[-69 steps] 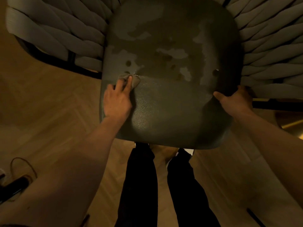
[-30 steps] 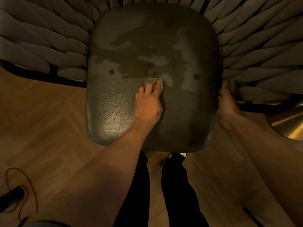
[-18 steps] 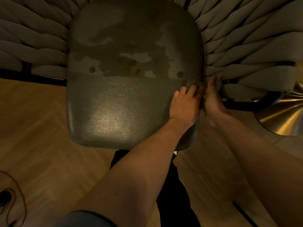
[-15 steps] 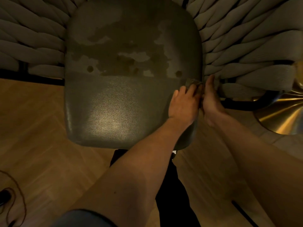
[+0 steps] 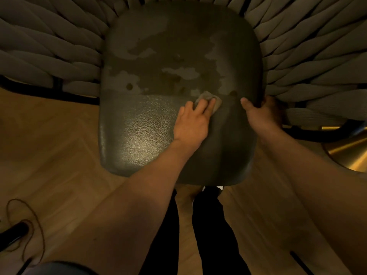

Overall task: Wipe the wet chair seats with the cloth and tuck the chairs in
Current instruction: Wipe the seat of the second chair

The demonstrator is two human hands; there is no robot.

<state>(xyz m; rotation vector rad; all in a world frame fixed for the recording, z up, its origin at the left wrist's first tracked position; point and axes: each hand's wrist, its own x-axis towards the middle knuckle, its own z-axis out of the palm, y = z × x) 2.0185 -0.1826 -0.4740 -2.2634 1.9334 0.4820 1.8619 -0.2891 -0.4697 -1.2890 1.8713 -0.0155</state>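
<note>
The small cloth point(image 5: 208, 100) sits in the middle of the dark chair seat point(image 5: 139, 126), at the edge of the wet patches. The left hand point(image 5: 191, 124) presses it down with flat fingers. The right hand point(image 5: 260, 114) grips the seat's right edge

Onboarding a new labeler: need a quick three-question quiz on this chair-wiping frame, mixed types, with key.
1. True or false: the left hand presses the cloth on the seat.
2. Which half of the seat looks blotchy and wet: A near, B far?
3. What does the right hand grip?

Key: 1 true; 2 B; 3 the seat's right edge.
</note>
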